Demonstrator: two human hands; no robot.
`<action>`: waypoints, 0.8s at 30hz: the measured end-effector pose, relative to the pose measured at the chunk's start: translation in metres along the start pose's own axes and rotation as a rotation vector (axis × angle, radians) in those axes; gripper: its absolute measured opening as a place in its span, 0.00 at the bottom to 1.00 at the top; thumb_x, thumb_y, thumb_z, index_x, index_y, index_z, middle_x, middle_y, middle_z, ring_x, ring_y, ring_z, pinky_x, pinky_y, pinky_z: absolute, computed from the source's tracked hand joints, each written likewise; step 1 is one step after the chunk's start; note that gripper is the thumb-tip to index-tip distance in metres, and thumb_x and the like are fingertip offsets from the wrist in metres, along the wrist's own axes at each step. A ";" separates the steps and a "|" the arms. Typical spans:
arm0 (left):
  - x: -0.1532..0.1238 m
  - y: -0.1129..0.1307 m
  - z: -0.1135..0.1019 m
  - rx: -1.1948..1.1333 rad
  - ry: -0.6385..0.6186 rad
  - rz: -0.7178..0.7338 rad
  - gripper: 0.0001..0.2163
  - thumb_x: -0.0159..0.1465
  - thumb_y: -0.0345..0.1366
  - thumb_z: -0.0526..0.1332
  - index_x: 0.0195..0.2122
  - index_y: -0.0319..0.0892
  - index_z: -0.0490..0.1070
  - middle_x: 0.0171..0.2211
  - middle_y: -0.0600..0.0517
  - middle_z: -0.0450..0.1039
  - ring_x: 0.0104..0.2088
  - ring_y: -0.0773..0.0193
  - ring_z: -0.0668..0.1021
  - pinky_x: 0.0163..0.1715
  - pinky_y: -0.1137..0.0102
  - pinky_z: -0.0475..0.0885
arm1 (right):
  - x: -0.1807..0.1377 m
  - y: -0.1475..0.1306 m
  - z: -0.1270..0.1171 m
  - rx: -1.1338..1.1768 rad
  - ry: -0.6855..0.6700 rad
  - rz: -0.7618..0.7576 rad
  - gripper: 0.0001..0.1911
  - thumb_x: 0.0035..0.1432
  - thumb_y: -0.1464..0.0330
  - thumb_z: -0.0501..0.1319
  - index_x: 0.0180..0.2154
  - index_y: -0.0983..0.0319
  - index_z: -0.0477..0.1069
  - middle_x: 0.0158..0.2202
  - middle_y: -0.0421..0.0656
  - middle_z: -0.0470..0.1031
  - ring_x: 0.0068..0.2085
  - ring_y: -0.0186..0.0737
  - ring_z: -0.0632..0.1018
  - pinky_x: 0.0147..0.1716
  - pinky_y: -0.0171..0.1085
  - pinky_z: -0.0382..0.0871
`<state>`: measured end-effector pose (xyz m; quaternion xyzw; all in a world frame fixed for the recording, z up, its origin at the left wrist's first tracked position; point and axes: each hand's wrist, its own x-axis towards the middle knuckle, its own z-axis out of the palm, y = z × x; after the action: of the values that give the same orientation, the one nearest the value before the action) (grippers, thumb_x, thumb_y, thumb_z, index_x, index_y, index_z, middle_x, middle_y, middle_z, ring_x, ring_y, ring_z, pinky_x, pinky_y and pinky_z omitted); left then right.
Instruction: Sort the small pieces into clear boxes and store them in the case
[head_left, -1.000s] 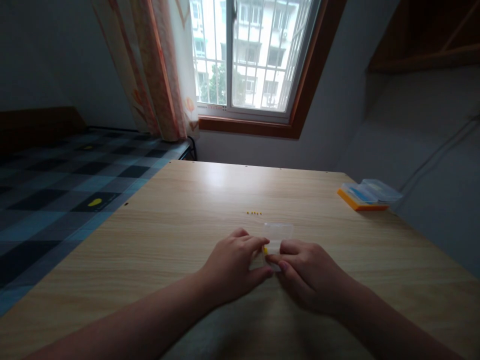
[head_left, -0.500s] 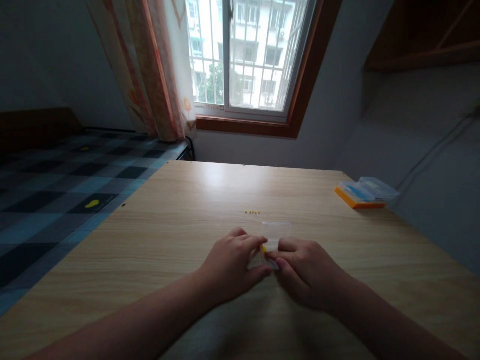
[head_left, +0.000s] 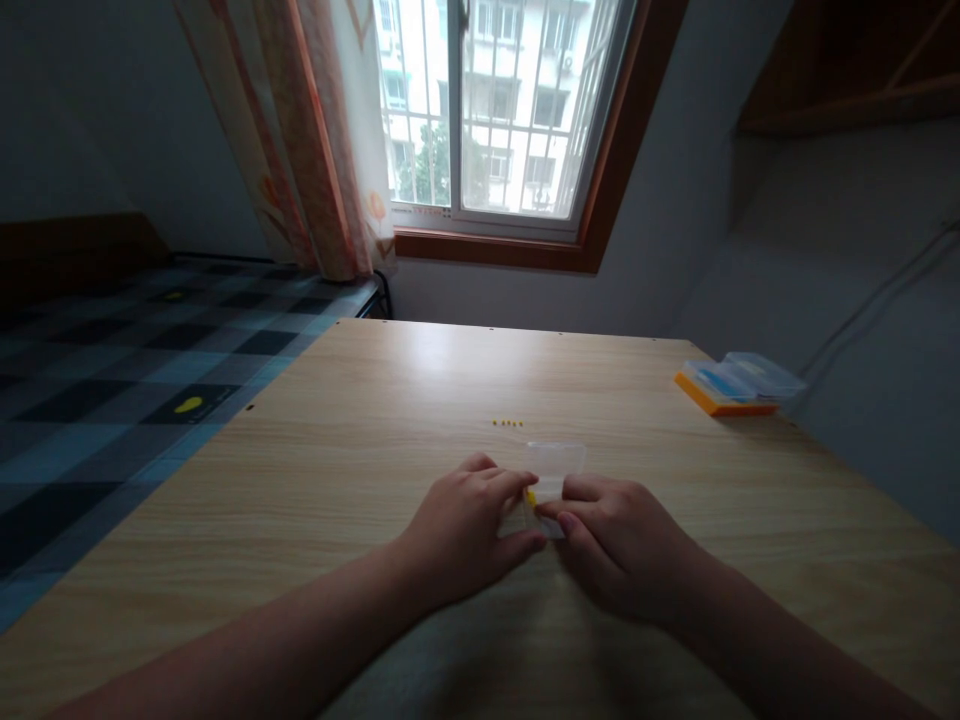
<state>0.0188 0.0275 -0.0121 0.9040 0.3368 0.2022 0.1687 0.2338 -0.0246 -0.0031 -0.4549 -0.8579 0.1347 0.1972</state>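
Note:
A small clear plastic box (head_left: 556, 460) with its lid raised lies on the table between my hands. My left hand (head_left: 472, 525) grips the left side of the box, with the thumb at the near edge and the fingers at the far side. Small yellow pieces (head_left: 531, 497) show inside the box by my left fingertips. My right hand (head_left: 619, 535) reaches into the box from the right. Its index fingertip is at the yellow pieces, the thumb is close to it and the other fingers are curled. Anything between its fingertips is hidden.
Several tiny yellow pieces (head_left: 508, 423) lie in a row beyond the box on the wooden table (head_left: 337, 460). An orange and clear plastic case (head_left: 739, 385) sits at the far right edge. A bed with a checked cover (head_left: 135, 400) stands at the left.
Both hands stay at the box, with the right fingertips shifted very slightly. A little more of the yellow pieces inside shows now. The whole view has shifted slightly.

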 end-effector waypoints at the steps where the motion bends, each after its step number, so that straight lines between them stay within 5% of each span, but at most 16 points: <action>1: 0.000 0.000 0.000 0.001 -0.001 -0.002 0.22 0.59 0.41 0.68 0.55 0.43 0.73 0.45 0.49 0.81 0.48 0.49 0.76 0.48 0.57 0.74 | 0.000 0.000 0.000 -0.004 -0.004 0.001 0.20 0.70 0.66 0.46 0.31 0.62 0.72 0.32 0.43 0.70 0.34 0.35 0.70 0.35 0.36 0.58; 24: 0.001 0.001 0.000 0.010 -0.003 0.003 0.22 0.60 0.40 0.69 0.55 0.41 0.73 0.43 0.49 0.81 0.47 0.49 0.77 0.47 0.57 0.74 | 0.002 0.003 0.002 -0.045 -0.001 -0.002 0.19 0.69 0.66 0.47 0.29 0.62 0.70 0.31 0.42 0.69 0.33 0.34 0.68 0.34 0.36 0.54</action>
<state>0.0203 0.0278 -0.0112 0.9057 0.3360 0.1996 0.1644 0.2342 -0.0212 -0.0055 -0.4583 -0.8613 0.1156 0.1865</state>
